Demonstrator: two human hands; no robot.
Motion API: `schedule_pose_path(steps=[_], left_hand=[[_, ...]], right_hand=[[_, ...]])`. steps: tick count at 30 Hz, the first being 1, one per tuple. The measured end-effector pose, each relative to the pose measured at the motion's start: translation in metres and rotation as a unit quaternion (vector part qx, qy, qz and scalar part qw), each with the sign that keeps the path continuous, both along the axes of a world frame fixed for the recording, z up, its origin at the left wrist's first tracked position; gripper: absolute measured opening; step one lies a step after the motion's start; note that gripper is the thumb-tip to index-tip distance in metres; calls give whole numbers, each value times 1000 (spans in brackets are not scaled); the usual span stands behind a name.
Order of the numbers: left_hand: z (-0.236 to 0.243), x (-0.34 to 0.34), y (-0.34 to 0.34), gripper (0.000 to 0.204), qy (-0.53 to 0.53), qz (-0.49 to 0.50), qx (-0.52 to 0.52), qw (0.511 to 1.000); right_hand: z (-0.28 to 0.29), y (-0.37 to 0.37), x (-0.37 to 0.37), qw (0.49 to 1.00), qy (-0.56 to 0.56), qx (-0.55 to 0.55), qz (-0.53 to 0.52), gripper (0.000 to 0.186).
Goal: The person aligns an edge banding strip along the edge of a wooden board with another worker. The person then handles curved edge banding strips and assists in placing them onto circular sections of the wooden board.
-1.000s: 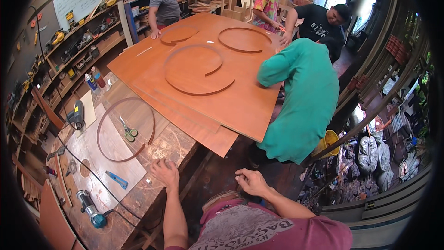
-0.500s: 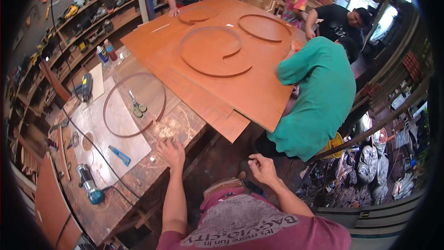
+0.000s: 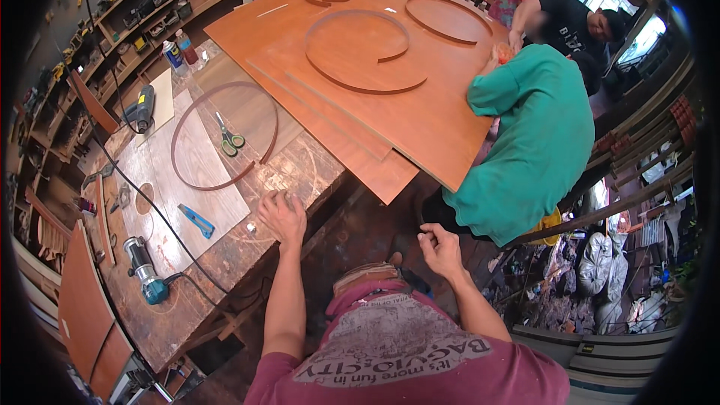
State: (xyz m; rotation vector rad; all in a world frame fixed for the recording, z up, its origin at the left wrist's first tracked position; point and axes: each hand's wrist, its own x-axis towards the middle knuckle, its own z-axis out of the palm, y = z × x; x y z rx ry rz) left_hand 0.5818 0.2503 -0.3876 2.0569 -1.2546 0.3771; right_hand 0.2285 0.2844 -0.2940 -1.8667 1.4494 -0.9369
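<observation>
My left hand [image 3: 283, 217] lies on the edge of the worn wooden workbench [image 3: 262, 256], its fingers apart and nothing held. Beside it is a small white bit [image 3: 251, 227]. My right hand [image 3: 441, 249] hangs in the air over the floor, fingers curled in; whatever they may hold is hidden. On the bench, a brown curved strip [image 3: 175, 151] bends into a ring with its ends nearly meeting, around green-handled scissors [image 3: 232, 142]. A blue utility knife [image 3: 196, 221] rests on a pale wood-grained sheet [image 3: 174, 246].
A teal-based trim router [image 3: 146, 277] and a heat gun [image 3: 141, 110] lie left, a black cord crossing the bench. An orange-brown panel [image 3: 442, 135] bears several curved strips [image 3: 367, 90]. A person in green [image 3: 536, 142] leans at its right edge; others stand beyond. Tool shelves [image 3: 150, 30] line the wall.
The view has tipped down and shifted, so bench and panel sit higher and slightly further right. My left hand stays on the bench edge; my right hand remains curled in the air.
</observation>
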Motion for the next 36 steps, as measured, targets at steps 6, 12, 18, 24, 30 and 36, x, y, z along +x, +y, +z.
schedule_pose_path(steps=[6, 12, 18, 24, 30, 36], left_hand=[[-3, 1, -3, 28, 7, 7, 21, 1000], [-4, 2, -2, 27, 20, 3, 23, 1000], [-2, -4, -3, 29, 13, 12, 32, 999], [-5, -2, -3, 26, 14, 19, 18, 1000], [-6, -1, -5, 25, 1, 22, 9, 1000], [-9, 3, -2, 27, 0, 21, 6, 1000]], right_hand=[[4, 0, 3, 999, 13, 32, 1, 18], [-6, 0, -1, 1000, -5, 18, 8, 16], [-1, 3, -3, 999, 15, 29, 1, 16], [1, 5, -1, 1000, 18, 14, 1, 16], [2, 7, -1, 999, 7, 36, 0, 18], [2, 7, 0, 999, 12, 32, 5, 17]])
